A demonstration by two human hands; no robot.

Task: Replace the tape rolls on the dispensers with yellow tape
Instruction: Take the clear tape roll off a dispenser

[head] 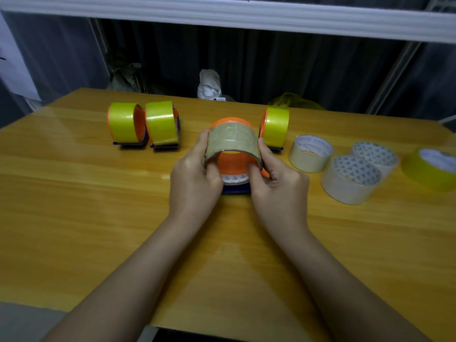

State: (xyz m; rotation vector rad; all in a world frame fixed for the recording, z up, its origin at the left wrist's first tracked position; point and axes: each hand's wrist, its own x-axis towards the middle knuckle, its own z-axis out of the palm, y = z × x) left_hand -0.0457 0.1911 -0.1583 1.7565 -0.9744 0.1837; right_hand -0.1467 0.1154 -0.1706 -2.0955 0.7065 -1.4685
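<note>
Both hands close on the brownish clear tape roll (233, 141) at the middle of the counter (74, 193), where it sits on the orange wheel of the fourth dispenser (235, 177). The left hand (195, 174) curls round the roll's left side, and the right hand (276, 176) wraps its right side with fingers hooked inside the lower rim. The roll looks light and stiff, a rigid ring on a cardboard core, with a glossy outer face that is probably slippery. Each grip is safest across the edges and inner core, where fingers can hook rather than slide. The roll likely fits snugly on the wheel, so the light dispenser may lift with it. The spare yellow tape roll (430, 169) lies flat at far right, beside three pale rolls (350, 180).
</note>
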